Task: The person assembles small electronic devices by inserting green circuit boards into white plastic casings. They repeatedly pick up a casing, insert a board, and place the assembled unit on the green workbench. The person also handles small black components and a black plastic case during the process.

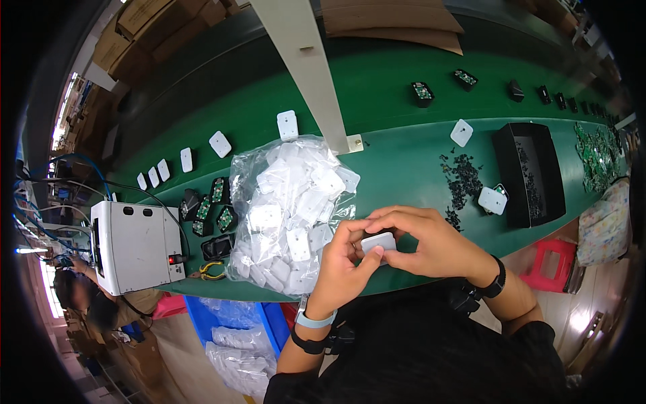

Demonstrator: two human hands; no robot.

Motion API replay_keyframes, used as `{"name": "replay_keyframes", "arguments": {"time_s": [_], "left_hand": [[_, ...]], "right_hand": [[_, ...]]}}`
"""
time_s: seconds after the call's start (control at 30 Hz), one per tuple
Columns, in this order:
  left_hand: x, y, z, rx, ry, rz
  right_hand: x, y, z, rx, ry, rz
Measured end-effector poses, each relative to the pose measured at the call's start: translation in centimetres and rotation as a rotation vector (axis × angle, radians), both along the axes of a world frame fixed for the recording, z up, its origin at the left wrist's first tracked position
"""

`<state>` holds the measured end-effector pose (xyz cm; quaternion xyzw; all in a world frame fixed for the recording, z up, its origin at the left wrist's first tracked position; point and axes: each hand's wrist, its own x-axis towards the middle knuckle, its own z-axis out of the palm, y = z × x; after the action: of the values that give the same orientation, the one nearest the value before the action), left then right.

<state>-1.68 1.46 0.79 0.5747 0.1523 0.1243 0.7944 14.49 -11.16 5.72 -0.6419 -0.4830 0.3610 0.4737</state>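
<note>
Near the front edge of the green bench, my left hand [344,264] and my right hand [434,244] are both closed around a white plastic cover [379,242] with rounded corners. My left thumb presses on its face. A dark part shows behind its upper edge, mostly hidden by my fingers. Left of my hands lies a clear plastic bag [243,195] full of similar white covers [264,217]. To the right, small black parts [463,182] are scattered on the bench, beside another white cover [492,200] lying over a circuit board.
A black open box [509,182] and a pile of green circuit boards [597,158] stand at the right. At left are black housings with boards [203,207], yellow-handled pliers [212,271] and a white machine [131,246]. A pale metal post [306,67] rises beyond the bag.
</note>
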Motion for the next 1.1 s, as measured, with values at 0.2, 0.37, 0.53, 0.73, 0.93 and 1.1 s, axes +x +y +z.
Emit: {"name": "replay_keyframes", "arguments": {"time_s": [0.2, 0.37, 0.53, 0.73, 0.93, 1.1], "left_hand": [[-0.4, 1.7, -0.2, 0.265, 0.061, 0.12], [-2.2, 3.2, -0.6, 0.68, 0.35, 0.19], [-3.1, 3.5, -0.6, 0.918, 0.274, 0.275], [-3.2, 4.2, -1.6, 1.14, 0.315, 0.235], [-3.1, 4.3, -1.5, 1.27, 0.356, 0.183], [-3.1, 3.8, -1.5, 1.331, 0.398, 0.178]], "right_hand": [[6.7, 4.1, -4.4, 0.104, -0.142, -0.2], [17.5, 12.4, -9.0, -0.11, -0.13, -0.344], [19.8, 16.5, -10.9, -0.168, -0.333, -0.287], [20.0, 17.3, -11.1, -0.185, -0.554, -0.296], [20.7, 17.8, -10.9, -0.242, -0.433, -0.282], [20.7, 18.1, -11.0, -0.192, -0.402, -0.309]]}}
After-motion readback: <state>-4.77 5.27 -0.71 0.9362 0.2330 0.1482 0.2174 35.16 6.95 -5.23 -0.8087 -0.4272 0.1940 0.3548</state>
